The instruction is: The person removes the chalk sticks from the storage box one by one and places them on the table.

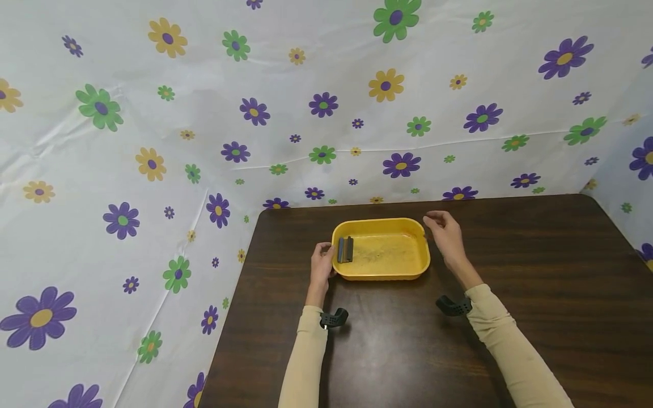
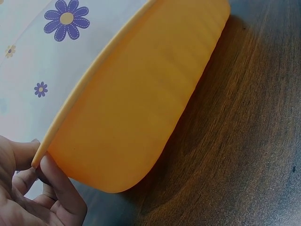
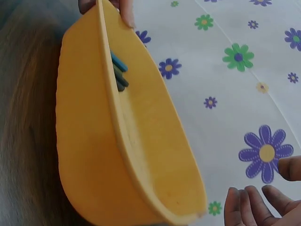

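Note:
A yellow oval-cornered plastic tub [image 1: 380, 277] stands at the far part of the table. Several short sticks [image 3: 120, 68], blue, green and dark, lie side by side against its left end. My left hand [image 1: 322, 264] pinches the rim at that end, thumb on one side and fingers on the other, as the left wrist view shows up close. Beyond the tub's right end is my right hand [image 1: 446, 235], its fingers loosely bent and holding nothing. In the right wrist view its fingertips [image 3: 233, 194] show apart from the tub.
The dark wood-grain table [image 1: 535, 283] reaches back to a white sheet [image 1: 285, 73] printed with flowers, which hangs behind and to the left and right. Each wrist wears a black strap mount [image 1: 334, 318] over a cream sleeve [image 1: 303, 362].

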{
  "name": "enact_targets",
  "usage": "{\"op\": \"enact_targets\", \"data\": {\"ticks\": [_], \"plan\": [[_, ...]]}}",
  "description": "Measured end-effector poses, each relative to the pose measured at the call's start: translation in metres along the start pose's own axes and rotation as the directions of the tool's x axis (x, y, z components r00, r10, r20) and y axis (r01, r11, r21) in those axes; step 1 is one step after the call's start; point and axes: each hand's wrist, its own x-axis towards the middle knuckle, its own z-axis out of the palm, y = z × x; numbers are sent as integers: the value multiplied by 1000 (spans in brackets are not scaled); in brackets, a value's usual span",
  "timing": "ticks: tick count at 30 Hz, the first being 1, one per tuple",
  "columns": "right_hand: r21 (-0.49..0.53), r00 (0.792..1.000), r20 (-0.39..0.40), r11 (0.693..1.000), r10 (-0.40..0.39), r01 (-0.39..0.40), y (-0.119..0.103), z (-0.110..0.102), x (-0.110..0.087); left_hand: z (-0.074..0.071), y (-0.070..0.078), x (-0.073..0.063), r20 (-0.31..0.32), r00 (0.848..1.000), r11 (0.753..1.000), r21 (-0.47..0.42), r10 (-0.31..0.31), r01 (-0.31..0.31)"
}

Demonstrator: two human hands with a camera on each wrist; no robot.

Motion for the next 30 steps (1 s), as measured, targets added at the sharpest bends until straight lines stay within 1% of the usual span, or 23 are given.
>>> {"op": "enact_targets", "data": {"ticks": [5, 6, 10, 13, 15, 17, 23, 26, 30], "plan": [[77, 999, 47, 997, 25, -28, 2, 17, -2, -2, -1, -2, 15, 998, 998, -19, 59, -59], [86, 998, 57, 996, 25, -29, 3, 20, -3, -2, -1, -3, 17, 998, 998, -21, 63, -63], [120, 997, 79, 993, 13, -22, 5, 32, -5, 0, -1, -3, 6, 999, 999, -4, 33, -33], [119, 995, 96, 993, 4, -16, 6, 40, -7, 1, -1, -2, -14, 1000, 1000, 17, -5, 5], [118, 994, 110, 993, 5, -18, 7, 45, -8, 2, -1, -1, -22, 1000, 1000, 24, -11, 12], [122, 992, 126, 992, 4, -20, 8, 49, -9, 3, 1, -2, -26, 1000, 1000, 26, -8, 9], [135, 987, 159, 990, 6, -28, 8, 63, -12, 2, 2, 0, -4, 1000, 1000, 27, -9, 10], [135, 986, 167, 991, 1, -24, 9, 70, -13, 2, 0, 0, -7, 1000, 1000, 6, 3, -3], [136, 984, 177, 990, 3, -28, 11, 80, -15, 1, 0, 0, -5, 1000, 1000, -10, -2, 2]]}}
